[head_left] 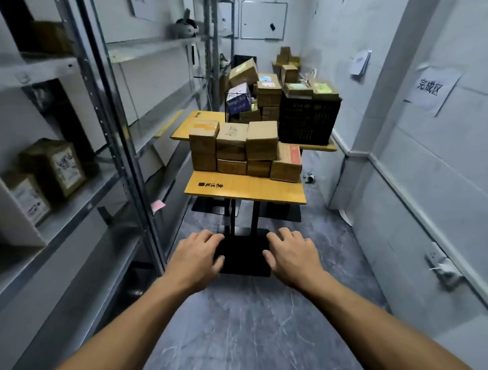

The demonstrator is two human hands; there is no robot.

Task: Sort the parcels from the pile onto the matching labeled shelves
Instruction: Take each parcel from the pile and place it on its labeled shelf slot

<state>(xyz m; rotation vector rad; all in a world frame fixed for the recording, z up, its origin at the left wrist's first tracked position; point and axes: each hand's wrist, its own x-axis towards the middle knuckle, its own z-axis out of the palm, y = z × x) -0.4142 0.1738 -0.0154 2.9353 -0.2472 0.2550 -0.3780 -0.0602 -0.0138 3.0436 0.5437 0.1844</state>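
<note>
Ahead of both hands: parcel pile (244,151) on yellow table (245,192) | left hand (196,256), right hand (292,258) empty, fingers relaxed | shelves (107,177) beside left hand | risk: pulling a lower box could topple the uneven stack

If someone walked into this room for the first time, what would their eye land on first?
Most likely the stack of brown cardboard parcels on the near yellow-topped table, dead centre in the aisle. Next, the left hand and right hand, both empty, stretched forward low in the view. Behind the stack, a black plastic crate is heaped with more boxes, with grey metal shelving along the left.
</note>
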